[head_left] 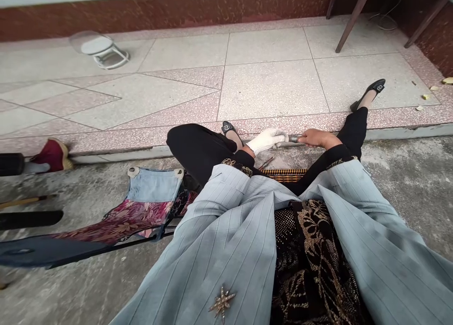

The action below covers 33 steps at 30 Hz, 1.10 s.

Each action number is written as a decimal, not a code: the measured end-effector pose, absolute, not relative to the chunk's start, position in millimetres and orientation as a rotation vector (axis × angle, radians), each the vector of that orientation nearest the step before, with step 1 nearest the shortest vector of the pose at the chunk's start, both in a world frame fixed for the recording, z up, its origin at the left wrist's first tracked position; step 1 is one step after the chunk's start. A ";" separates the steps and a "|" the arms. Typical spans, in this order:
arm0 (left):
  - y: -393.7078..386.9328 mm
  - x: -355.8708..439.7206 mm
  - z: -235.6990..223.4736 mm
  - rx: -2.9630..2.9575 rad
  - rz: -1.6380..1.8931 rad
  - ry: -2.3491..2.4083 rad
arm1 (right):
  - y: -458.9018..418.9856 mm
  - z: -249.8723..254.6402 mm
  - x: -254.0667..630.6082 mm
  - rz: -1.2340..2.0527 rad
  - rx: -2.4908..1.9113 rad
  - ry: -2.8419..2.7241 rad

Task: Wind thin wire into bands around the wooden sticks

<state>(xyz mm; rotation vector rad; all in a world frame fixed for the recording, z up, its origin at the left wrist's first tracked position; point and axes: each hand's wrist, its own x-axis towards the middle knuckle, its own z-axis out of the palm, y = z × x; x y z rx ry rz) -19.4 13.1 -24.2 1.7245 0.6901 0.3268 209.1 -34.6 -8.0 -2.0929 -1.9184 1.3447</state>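
My left hand (267, 141) wears a white knitted glove, and its fingers are curled around one end of a short grey metal cylinder (293, 139). The other end sits in the closed fingers of my right hand (317, 138), which is bare. What the piece exactly is cannot be made out, since both hands cover much of it. Below the hands, between my legs, shows a woven yellow-and-black surface (286, 175). Near its left end lies a thin reddish stick-like thing (266, 163).
A low raised tiled floor (269, 89) with a step edge runs in front of me. To the left are a folding chair (154, 185) with denim and floral cloth, another person's red shoe (53, 156) and a white stool (111, 58). Dark wooden legs (354, 20) stand at upper right.
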 end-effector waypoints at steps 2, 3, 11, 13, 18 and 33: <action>14.2 -19.5 -30.1 1.727 0.287 0.632 | -36.8 -7.3 210.0 1.360 -2.000 -1.697; 15.1 -19.7 -33.0 1.727 0.266 0.604 | -38.8 -5.8 210.0 1.406 -1.903 -1.576; 18.4 -21.9 -42.9 1.728 0.310 0.654 | -51.1 9.7 206.9 1.842 -1.250 -1.249; 18.3 -21.8 -45.4 1.735 0.332 0.697 | -51.7 8.7 208.9 1.871 -1.208 -1.296; 24.0 -22.5 -46.1 1.816 0.410 0.744 | -53.1 10.6 212.9 1.910 -1.182 -1.523; 15.3 -25.3 -10.7 1.985 0.292 0.733 | -35.3 10.7 200.6 1.392 -2.038 -2.109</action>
